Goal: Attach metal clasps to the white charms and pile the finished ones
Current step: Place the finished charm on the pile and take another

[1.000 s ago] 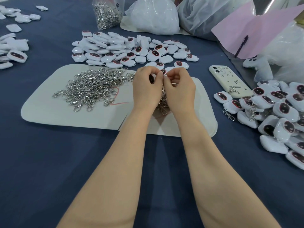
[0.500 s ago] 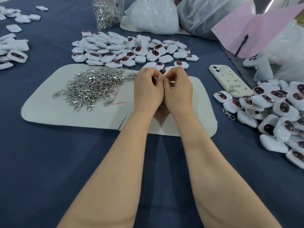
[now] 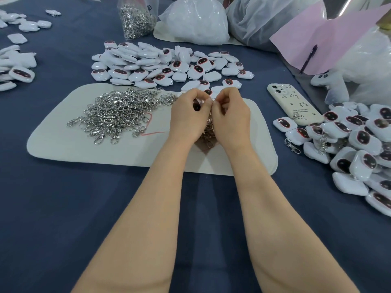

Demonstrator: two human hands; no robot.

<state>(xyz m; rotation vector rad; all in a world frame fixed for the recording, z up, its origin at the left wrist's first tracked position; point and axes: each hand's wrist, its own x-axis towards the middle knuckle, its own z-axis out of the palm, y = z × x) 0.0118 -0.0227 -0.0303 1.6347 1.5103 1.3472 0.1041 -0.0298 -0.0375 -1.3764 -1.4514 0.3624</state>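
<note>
Head camera shows your two hands drawn tight together above a pale, rounded-corner felt mat [image 3: 63,142]. Your left hand [image 3: 187,117] has its fingers curled round a small, glossy, pillow-shaped white charm [image 3: 197,105]; only its dark oval face patch peeks out between your fingers. Your right hand [image 3: 231,117] is curled too, fingertips pinched against the left hand's. What they nip is hidden, so you cannot tell if a clasp is in that grip.

Below the grip, between your palms, a small cluster of shiny metal clasps [image 3: 208,132] lies on the mat. Left of the grip, a tangled silver heap of loose clasps [image 3: 118,114] spreads across the mat. Beyond the grip sits a pile of smooth white charms [image 3: 148,64]. Well to the right of it lies a mound of clasped charms [image 3: 359,142], with a cream phone [image 3: 293,103] between. All of it rests on a dark blue woven cloth [image 3: 63,208].
</note>
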